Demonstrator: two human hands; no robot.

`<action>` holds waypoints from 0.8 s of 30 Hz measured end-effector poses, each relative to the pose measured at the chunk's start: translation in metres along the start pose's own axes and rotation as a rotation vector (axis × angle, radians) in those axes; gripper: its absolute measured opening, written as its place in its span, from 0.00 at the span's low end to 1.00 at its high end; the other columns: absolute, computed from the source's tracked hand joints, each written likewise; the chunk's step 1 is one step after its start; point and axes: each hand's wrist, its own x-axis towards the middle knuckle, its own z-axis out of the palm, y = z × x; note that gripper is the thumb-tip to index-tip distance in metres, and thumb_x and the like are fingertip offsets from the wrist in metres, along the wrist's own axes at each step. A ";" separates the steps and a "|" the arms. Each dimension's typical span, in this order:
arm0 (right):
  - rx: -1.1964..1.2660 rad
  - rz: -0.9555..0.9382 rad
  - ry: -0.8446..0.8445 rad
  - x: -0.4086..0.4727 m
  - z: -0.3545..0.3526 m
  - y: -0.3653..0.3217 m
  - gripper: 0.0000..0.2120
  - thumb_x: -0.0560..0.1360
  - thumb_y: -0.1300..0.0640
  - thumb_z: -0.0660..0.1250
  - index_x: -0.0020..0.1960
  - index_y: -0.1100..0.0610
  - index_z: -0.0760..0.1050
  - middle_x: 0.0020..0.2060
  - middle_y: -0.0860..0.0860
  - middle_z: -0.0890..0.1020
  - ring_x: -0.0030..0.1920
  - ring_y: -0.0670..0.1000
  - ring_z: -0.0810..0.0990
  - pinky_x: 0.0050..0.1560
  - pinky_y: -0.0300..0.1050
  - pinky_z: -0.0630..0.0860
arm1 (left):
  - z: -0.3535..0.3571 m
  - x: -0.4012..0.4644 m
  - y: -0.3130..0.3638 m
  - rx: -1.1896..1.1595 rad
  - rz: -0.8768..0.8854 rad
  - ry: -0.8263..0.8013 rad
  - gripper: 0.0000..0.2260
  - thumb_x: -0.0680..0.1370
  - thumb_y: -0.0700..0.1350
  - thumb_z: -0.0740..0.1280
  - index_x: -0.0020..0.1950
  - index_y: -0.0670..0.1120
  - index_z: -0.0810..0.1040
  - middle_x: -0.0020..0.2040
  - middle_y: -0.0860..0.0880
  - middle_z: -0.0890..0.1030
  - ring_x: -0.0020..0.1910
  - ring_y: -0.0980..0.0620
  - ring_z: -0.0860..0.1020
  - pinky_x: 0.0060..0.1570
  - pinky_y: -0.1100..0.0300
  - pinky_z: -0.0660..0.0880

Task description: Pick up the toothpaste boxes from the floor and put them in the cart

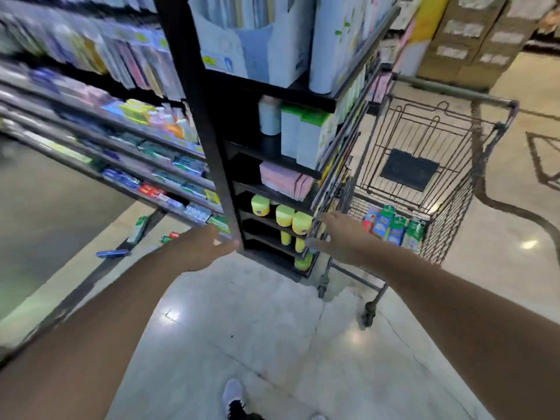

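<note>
Fingers [328,221] of the right hand [341,237] lie straight and loosely apart, holding nothing, at the near rim of the cart [460,207]. Fingers of the left hand [206,247] look relaxed and grip nothing; motion blur hides how far they are curled. Both arms reach forward from the bottom corners of the view.

Three toothpaste boxes lie on the floor [257,322] along the foot of the long shelving: a green and white box [138,228] furthest in, a red and green box [169,237] just beyond the left hand, and a blue box [112,253] nearest the aisle. Several more boxes [394,227] stand upright in the cart's basket, against its near wall, just past the right hand.

Between the hands stands a dark end rack [209,147] carrying yellow bottles [285,215] on its low shelves, a pink pack above them and white and green cartons higher up. Long shelves [91,137] of blurred goods run off to the left. Brown cardboard cases [472,34] are stacked beyond the cart. One white shoe [233,395] shows at the bottom edge
</note>
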 end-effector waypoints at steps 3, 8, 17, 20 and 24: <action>-0.061 -0.074 0.008 0.018 0.000 -0.048 0.39 0.78 0.34 0.59 0.79 0.57 0.57 0.75 0.58 0.65 0.72 0.60 0.66 0.71 0.57 0.65 | -0.011 -0.016 -0.045 -0.011 -0.078 0.064 0.36 0.75 0.70 0.58 0.72 0.45 0.68 0.67 0.43 0.75 0.63 0.43 0.75 0.58 0.52 0.70; -0.100 -0.184 -0.015 0.046 0.010 -0.140 0.37 0.78 0.36 0.61 0.78 0.56 0.57 0.75 0.57 0.65 0.73 0.60 0.65 0.70 0.53 0.64 | -0.028 -0.040 -0.125 -0.103 -0.166 0.129 0.32 0.78 0.64 0.62 0.74 0.43 0.67 0.72 0.41 0.71 0.69 0.43 0.71 0.63 0.55 0.68; -0.147 -0.297 -0.083 0.095 0.041 -0.291 0.38 0.77 0.35 0.62 0.78 0.57 0.59 0.74 0.55 0.66 0.73 0.58 0.65 0.70 0.56 0.66 | -0.058 -0.067 -0.282 -0.105 -0.271 0.139 0.36 0.75 0.72 0.56 0.72 0.47 0.70 0.66 0.46 0.77 0.61 0.46 0.77 0.62 0.50 0.73; -0.167 -0.309 -0.087 0.115 0.053 -0.332 0.37 0.77 0.34 0.61 0.76 0.57 0.61 0.72 0.55 0.68 0.73 0.58 0.65 0.68 0.56 0.66 | -0.068 -0.076 -0.322 -0.124 -0.277 0.131 0.34 0.78 0.68 0.57 0.77 0.49 0.65 0.70 0.46 0.73 0.65 0.47 0.74 0.63 0.55 0.70; -0.196 -0.387 -0.119 0.140 0.065 -0.386 0.39 0.78 0.34 0.59 0.79 0.57 0.56 0.78 0.53 0.61 0.77 0.54 0.59 0.72 0.52 0.60 | -0.081 -0.091 -0.359 -0.209 -0.326 0.146 0.30 0.81 0.60 0.59 0.78 0.45 0.61 0.72 0.43 0.71 0.69 0.44 0.71 0.58 0.58 0.66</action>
